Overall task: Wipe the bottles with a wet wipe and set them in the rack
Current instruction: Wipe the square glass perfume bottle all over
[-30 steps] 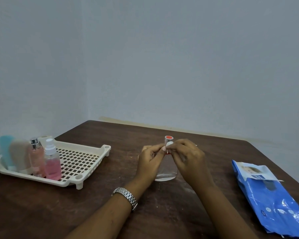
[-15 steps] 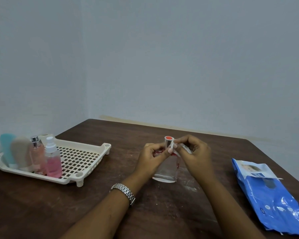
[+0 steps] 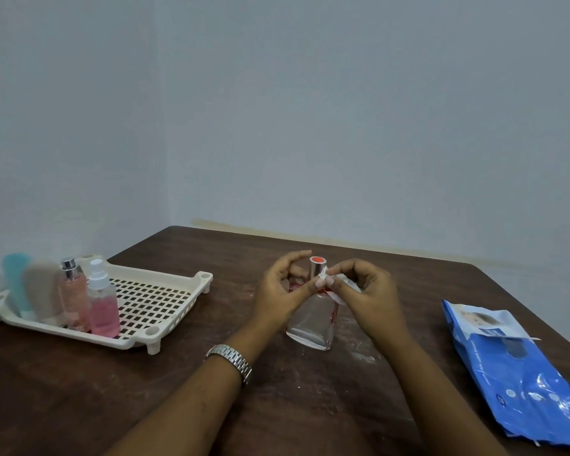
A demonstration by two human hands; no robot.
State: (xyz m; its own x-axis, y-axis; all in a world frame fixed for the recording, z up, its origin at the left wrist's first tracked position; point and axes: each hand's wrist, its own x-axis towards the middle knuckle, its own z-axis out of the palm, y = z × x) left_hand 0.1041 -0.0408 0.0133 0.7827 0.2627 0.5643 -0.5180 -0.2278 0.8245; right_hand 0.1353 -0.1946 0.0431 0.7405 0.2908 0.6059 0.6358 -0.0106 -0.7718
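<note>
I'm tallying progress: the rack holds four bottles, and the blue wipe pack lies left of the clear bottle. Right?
Not quite. The head view shows the blue wipe pack lying right of the clear bottle, not left. The rack count is right.

A clear glass bottle (image 3: 311,320) with a red-topped silver cap stands upright, a white wet wipe (image 3: 347,285) at its neck. The cream rack (image 3: 165,302), well left, holds four bottles (image 3: 104,312).

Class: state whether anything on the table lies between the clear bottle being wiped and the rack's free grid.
Nothing visible does: only bare table separates the clear bottle from the rack, and the four bottles stand at its left end.
</note>
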